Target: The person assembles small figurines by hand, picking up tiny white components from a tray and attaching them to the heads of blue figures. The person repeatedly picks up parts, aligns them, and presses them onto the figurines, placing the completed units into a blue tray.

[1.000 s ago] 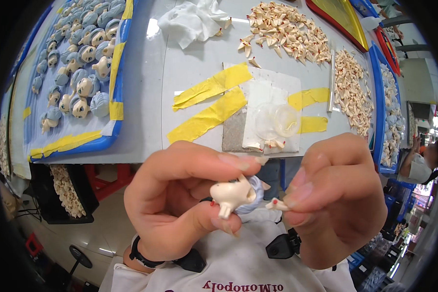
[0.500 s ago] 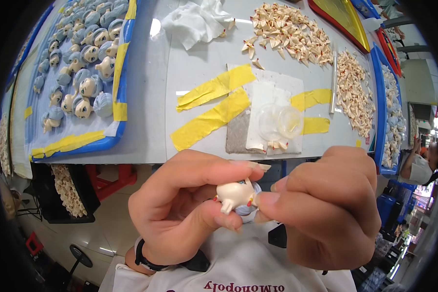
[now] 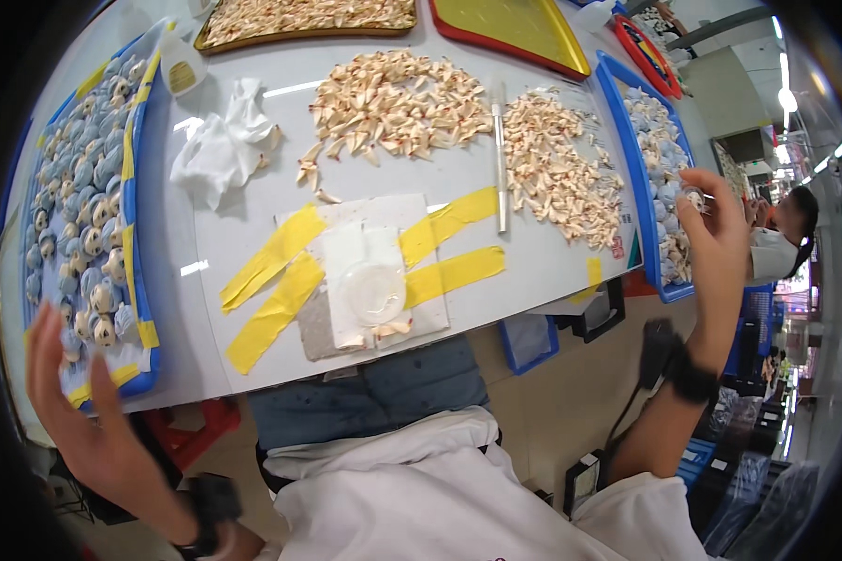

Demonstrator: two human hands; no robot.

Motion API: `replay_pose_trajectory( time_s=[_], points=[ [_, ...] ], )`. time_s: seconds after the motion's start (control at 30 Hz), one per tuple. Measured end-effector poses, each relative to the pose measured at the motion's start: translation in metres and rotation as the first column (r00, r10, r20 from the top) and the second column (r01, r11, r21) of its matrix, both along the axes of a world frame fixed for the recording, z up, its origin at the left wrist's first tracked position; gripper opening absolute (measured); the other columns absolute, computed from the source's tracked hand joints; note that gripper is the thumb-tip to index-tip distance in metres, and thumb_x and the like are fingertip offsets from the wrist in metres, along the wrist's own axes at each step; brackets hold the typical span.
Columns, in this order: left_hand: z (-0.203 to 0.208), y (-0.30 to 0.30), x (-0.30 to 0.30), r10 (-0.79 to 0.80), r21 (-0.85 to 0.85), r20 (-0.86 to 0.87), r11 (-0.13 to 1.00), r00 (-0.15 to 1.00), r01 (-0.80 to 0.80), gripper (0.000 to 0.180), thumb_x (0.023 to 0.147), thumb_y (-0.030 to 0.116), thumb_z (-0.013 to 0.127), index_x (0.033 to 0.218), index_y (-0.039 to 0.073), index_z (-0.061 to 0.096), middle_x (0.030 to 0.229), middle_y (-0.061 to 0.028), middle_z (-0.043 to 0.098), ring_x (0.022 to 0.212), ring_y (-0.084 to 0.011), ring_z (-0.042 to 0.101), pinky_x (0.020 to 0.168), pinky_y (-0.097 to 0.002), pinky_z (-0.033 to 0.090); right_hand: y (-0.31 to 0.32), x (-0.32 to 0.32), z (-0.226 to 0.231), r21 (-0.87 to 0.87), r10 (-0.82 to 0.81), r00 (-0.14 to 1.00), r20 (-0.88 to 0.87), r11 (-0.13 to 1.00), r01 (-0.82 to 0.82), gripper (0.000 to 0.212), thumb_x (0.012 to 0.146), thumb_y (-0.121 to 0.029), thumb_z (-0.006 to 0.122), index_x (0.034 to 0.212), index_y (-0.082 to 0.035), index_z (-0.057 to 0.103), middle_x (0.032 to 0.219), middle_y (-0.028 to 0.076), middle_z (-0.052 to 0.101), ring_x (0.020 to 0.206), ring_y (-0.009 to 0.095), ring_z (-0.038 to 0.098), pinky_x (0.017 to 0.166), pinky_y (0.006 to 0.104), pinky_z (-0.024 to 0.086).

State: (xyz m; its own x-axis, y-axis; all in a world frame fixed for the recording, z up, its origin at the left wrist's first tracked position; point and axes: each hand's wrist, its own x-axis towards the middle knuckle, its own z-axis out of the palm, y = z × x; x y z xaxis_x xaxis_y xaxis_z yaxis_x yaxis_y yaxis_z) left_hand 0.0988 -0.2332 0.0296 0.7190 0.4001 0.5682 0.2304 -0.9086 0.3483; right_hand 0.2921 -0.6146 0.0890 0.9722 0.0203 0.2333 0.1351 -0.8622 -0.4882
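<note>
My right hand (image 3: pixel 723 238) is raised over the blue tray (image 3: pixel 616 154) at the far right. Thumb and fingers pinch a small doll head (image 3: pixel 694 199), mostly hidden by the fingers. Many similar blue-haired heads fill that tray below it. On the opposite side my left hand (image 3: pixel 98 439) is open, fingers spread and nothing in them. It hovers by the near end of the left blue tray (image 3: pixel 140 385), where rows of doll heads (image 3: pixel 92 241) with pale faces and blue hair lie.
Two heaps of small cream pieces with red tips (image 3: pixel 398 103) lie mid-table, split by a metal bar (image 3: pixel 499 164). A round clear dish (image 3: pixel 376 292) sits on a taped-down pad. Crumpled white tissue (image 3: pixel 220 150), a bottle (image 3: pixel 181 64) and a yellow tray (image 3: pixel 515 33) stand farther back.
Both hands have parted from in front of my chest: the left has opened and gone to the left tray, the right to the right tray with a doll head. The view has shifted.
</note>
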Motion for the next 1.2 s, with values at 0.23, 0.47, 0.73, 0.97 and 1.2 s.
replay_pose_trajectory(
  time_s=[0.23, 0.47, 0.73, 0.97, 1.2],
  points=[
    [0.004, 0.037, 0.003, 0.069, 0.106, -0.461, 0.994, 0.885, -0.023, 0.037, 0.089, 0.023, 0.047, 0.124, 0.01, 0.046, 0.129, -0.0122, 0.039, 0.12, -0.0269, 0.036, 0.099, -0.0376, 0.029, -0.023, 0.016, -0.001, -0.352, 0.168, 0.974, 0.151, 0.93, -0.106, 0.03, 0.072, -0.005, 0.057, 0.102, -0.005, 0.057, 0.098, 0.011, 0.058, 0.089, 0.022, 0.055, 0.076, 0.0292, 0.043],
    [0.015, 0.048, 0.019, -0.133, -0.041, -0.45, 0.991, 0.883, 0.128, 0.03, 0.083, 0.01, 0.052, 0.112, 0.005, 0.05, 0.12, -0.0119, 0.044, 0.113, -0.0267, 0.042, 0.094, -0.0359, 0.033, 0.061, 0.039, -0.025, -0.103, 0.473, 0.852, -0.224, 0.858, -0.503, 0.013, 0.069, -0.006, 0.059, 0.082, -0.001, 0.058, 0.077, 0.006, 0.058, 0.072, 0.014, 0.054, 0.063, 0.0251, 0.041],
    [0.014, 0.034, 0.037, -0.147, -0.197, -0.419, 0.978, 0.896, 0.068, 0.026, 0.07, -0.003, 0.056, 0.095, 0.001, 0.05, 0.106, -0.0088, 0.048, 0.088, -0.0217, 0.047, 0.077, -0.0296, 0.038, 0.069, 0.037, -0.032, -0.185, 0.468, 0.855, -0.224, 0.84, -0.509, 0.008, 0.07, -0.001, 0.059, 0.077, 0.001, 0.055, 0.068, 0.01, 0.056, 0.063, 0.022, 0.053, 0.06, 0.0291, 0.042],
    [0.009, 0.052, 0.032, -0.121, -0.16, -0.351, 0.985, 0.928, 0.068, 0.026, 0.07, -0.001, 0.06, 0.094, 0.002, 0.051, 0.105, -0.006, 0.05, 0.082, -0.015, 0.047, 0.069, -0.0264, 0.037, 0.065, 0.035, -0.033, -0.098, 0.472, 0.874, -0.115, 0.87, -0.483, 0.01, 0.075, -0.003, 0.055, 0.083, 0.0, 0.058, 0.072, 0.009, 0.058, 0.064, 0.018, 0.053, 0.062, 0.0273, 0.042],
    [-0.008, 0.052, 0.023, -0.218, -0.489, 0.159, 0.83, 0.963, 0.268, 0.03, 0.076, 0.0, 0.058, 0.104, 0.005, 0.05, 0.108, -0.0124, 0.05, 0.088, -0.0159, 0.05, 0.073, -0.023, 0.039, 0.039, 0.034, -0.033, -0.048, 0.392, 0.92, -0.01, 0.919, -0.392, 0.013, 0.078, -0.004, 0.054, 0.089, 0.0, 0.059, 0.077, 0.007, 0.061, 0.072, 0.013, 0.056, 0.066, 0.0245, 0.042]
  ],
)
